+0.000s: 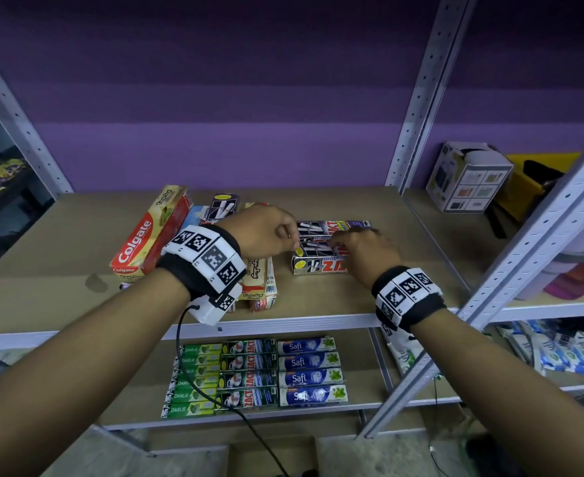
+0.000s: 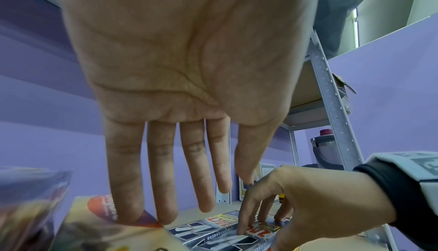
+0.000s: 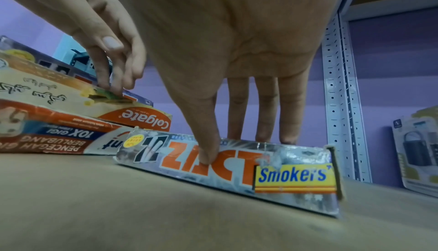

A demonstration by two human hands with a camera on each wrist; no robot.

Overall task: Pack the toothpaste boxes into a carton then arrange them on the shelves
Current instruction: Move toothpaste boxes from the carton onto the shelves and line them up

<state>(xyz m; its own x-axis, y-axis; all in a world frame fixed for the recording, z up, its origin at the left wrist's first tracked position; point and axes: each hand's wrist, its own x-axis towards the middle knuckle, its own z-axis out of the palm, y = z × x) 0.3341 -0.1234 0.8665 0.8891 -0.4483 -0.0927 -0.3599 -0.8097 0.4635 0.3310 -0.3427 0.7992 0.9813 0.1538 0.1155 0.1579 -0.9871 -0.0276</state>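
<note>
Gripping silver toothpaste box (image 3: 237,172) with right hand (image 1: 359,251), thumb pressing front face. Lying flat on shelf (image 1: 60,287), long axis running left-right along front edge. Hovering just beside it, fingers straight and released: left hand (image 1: 263,232).

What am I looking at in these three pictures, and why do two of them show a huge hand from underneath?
No machine here: a person works with bare hands. The wide picture comes from a head camera looking down at both arms; the other two come from cameras at the patterned wristbands, looking along each palm, so the hand looms large. On the wooden shelf lie a loose pile of toothpaste boxes, a Colgate box among them, and to its right Zact boxes. The right hand grips the nearest Zact box, thumb on its front face, fingers over the top. The left hand is open, fingertips touching the pile, holding nothing. Neat rows of boxes sit one level lower.
</note>
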